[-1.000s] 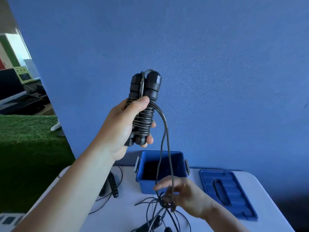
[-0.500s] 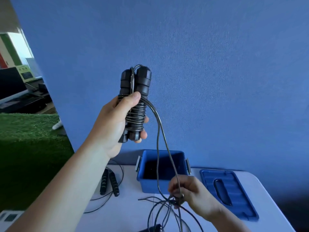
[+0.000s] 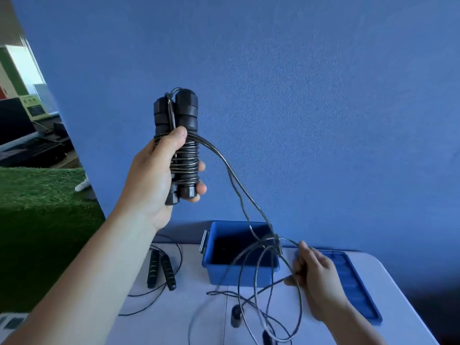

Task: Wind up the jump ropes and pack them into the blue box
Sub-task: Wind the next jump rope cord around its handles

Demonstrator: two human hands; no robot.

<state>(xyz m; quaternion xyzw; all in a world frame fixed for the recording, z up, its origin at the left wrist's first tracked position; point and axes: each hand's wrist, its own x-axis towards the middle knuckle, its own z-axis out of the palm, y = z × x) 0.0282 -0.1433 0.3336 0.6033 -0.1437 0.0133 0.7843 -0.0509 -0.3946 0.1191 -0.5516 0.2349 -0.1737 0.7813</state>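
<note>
While our left hand (image 3: 149, 180) gripped the paired handles (image 3: 185, 113), our right hand (image 3: 316, 277) pinched the loose cord (image 3: 230, 171) (winding unfinished); next we needed another turn.

Blue box (image 3: 239, 275) interior: dark, contents indiscernible. Right hand (image 3: 316, 280): motion-blurred, hides part of the lid (image 3: 353, 287). Loose cord (image 3: 300, 305): loops blurred, overlaps unreadable. Lower handle (image 3: 266, 339): cut off by bottom edge.

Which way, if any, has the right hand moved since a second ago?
Yes: the right hand has moved rightwards, from before the open blue plastic box to beside it.
</note>
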